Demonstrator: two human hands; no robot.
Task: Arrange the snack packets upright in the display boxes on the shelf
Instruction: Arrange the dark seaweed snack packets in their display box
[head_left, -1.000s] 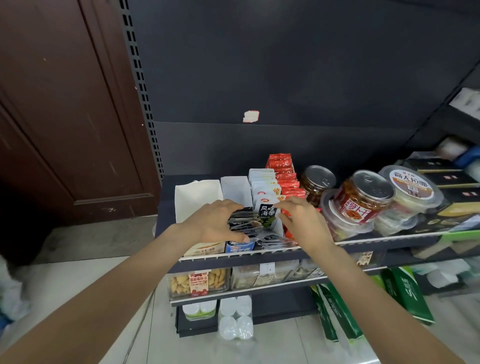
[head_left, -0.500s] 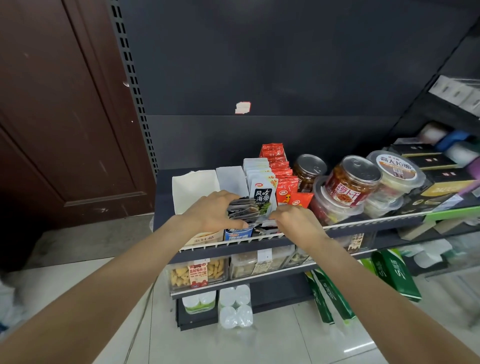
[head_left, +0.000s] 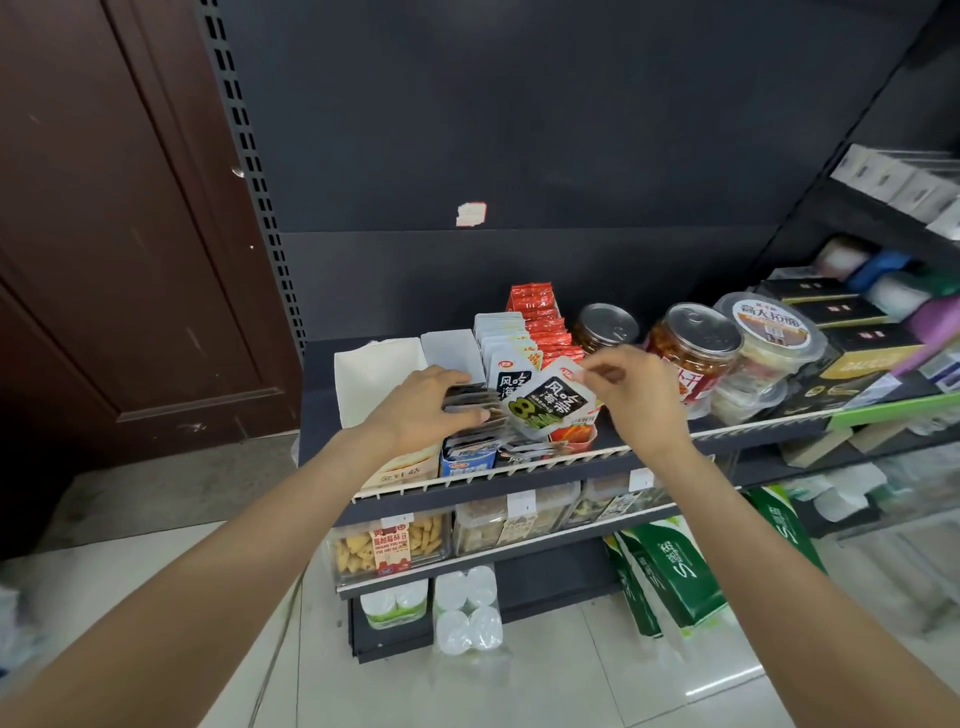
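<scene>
**One seaweed packet lifted, a bundle held in the box**

Your right hand pinches a black-and-white seaweed packet by its upper right corner, thumb and forefinger closed on the edge. The packet hangs above the front of the display boxes, printed face toward you, tilted so its long axis runs from lower left to upper right rather than straight up.

Your left hand curls over a bundle of dark packets, fingers on top and thumb at the near side, gripping them together. The bundle leans, its top edges fanned toward the right, over the blue-fronted display box. More packets of the same kind lie flat and jumbled at the front of that box.

Behind, one row of white packets stands upright in its box, and just right of it one row of red packets does the same. Two open white boxes sit to the left.

All of this rests on a dark metal shelf with a pale wire front rail, backed by a dark panel. Two jars with metal lids and one clear lidded tub stand to the right. A brown wooden door fills the left; the floor is pale tile.
</scene>
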